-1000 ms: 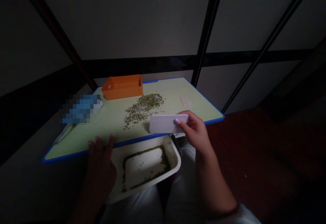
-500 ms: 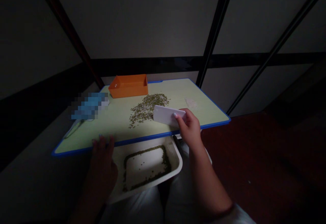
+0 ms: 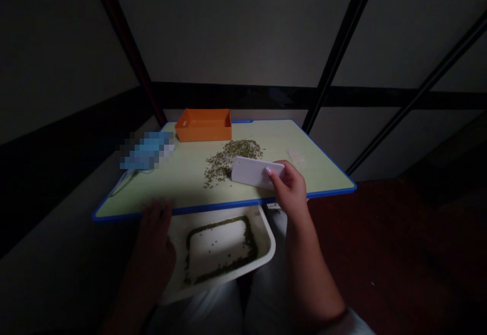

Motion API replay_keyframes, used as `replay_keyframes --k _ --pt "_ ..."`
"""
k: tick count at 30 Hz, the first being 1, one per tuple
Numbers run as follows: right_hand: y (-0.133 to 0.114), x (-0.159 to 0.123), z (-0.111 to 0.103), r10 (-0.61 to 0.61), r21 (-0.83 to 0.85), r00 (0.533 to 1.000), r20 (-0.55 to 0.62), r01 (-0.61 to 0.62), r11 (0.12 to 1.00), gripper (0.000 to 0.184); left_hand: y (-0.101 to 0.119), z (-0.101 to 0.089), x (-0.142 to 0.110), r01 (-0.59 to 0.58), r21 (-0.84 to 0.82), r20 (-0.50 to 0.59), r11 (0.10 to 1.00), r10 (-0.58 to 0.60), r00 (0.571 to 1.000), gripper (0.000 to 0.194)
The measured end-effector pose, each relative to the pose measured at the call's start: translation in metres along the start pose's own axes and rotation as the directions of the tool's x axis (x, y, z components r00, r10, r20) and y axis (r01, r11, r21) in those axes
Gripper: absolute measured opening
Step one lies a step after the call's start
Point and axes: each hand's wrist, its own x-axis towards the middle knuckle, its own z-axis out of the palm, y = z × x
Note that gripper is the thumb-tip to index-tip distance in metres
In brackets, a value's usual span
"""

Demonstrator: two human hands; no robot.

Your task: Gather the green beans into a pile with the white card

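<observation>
In my right hand (image 3: 292,188) is a flat white plastic scraper (image 3: 253,172), pinched between thumb and fingers. Its lower edge meets the table, beside the right side of a spread of small green grains (image 3: 238,152) with paler bits among them. My left hand (image 3: 154,238) is in shadow at the table's front edge, fingers stretched out and thumb apart. It lies along the left side of a white tub (image 3: 269,243); whether it grips the rim I cannot tell. Green grains line the tub's bottom edges.
The pale green table (image 3: 182,172) has a blue rim. An orange open box (image 3: 205,131) stands at its back left. A blurred blue object (image 3: 146,151) with a white cord sits at the left. Small pale grains (image 3: 297,157) lie at the right. Wall panels rise behind.
The view has shifted, so the table and box appear farther right. My right hand still holds the scraper beside the grains; the left hand stays at the tub and table edge.
</observation>
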Motion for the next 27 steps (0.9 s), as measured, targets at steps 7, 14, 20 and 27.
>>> replay_keyframes --k 7,14,20,27 --pt "0.0026 0.0018 0.0062 0.039 0.074 0.995 0.093 -0.046 0.996 0.017 -0.0009 -0.0002 -0.0014 -0.013 -0.020 0.001 1.000 0.013 1.000 0.058" --pt "-0.0056 0.0013 0.0031 0.059 0.172 0.975 0.214 -0.097 0.980 0.020 -0.0031 -0.0002 -0.0032 0.008 -0.037 -0.006 0.999 -0.008 1.000 0.059" --pt "-0.0009 0.0027 0.0037 0.052 0.115 0.991 0.121 -0.066 0.991 0.022 -0.0073 0.0024 -0.0033 -0.010 -0.049 -0.043 0.999 0.008 0.999 0.060" --pt "-0.0049 -0.0005 0.0043 0.078 0.175 0.972 0.224 -0.119 0.977 0.023 0.0001 -0.0067 -0.0012 0.028 -0.042 0.025 0.999 -0.027 0.999 0.059"
